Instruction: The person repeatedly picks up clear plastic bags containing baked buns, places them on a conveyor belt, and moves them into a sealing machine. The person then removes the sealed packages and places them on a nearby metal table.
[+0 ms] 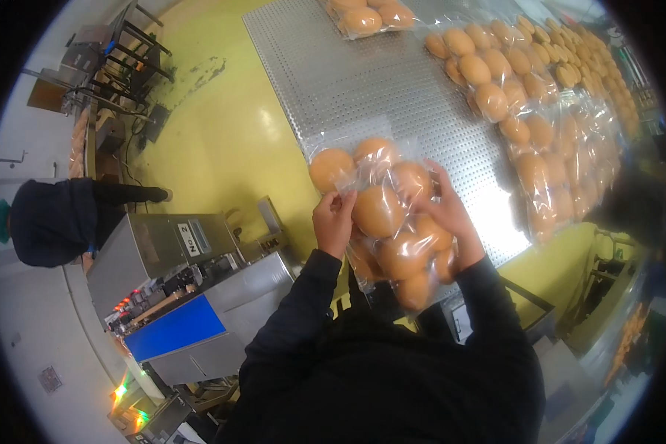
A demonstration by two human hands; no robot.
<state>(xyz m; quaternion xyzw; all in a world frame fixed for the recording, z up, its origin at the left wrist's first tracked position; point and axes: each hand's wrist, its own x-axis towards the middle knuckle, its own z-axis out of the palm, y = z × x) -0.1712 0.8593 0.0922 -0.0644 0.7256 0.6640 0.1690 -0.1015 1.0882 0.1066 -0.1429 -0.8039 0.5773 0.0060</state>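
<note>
Round golden-brown buns in a clear plastic bag lie before me at the near edge of a perforated metal table. My left hand pinches the bag's film between thumb and fingers at its left side. Spread over the bag's right side is my right hand, its fingertips partly hidden by film and a bun; whether it grips the film I cannot tell. More bagged buns lie just beyond my left hand, and the bags overlap, so their borders are hard to tell.
Many bagged buns cover the table's right side, with another bag at the far edge. On the left stand a metal machine with a blue panel and a person in dark clothes. Yellow floor shows beside the table.
</note>
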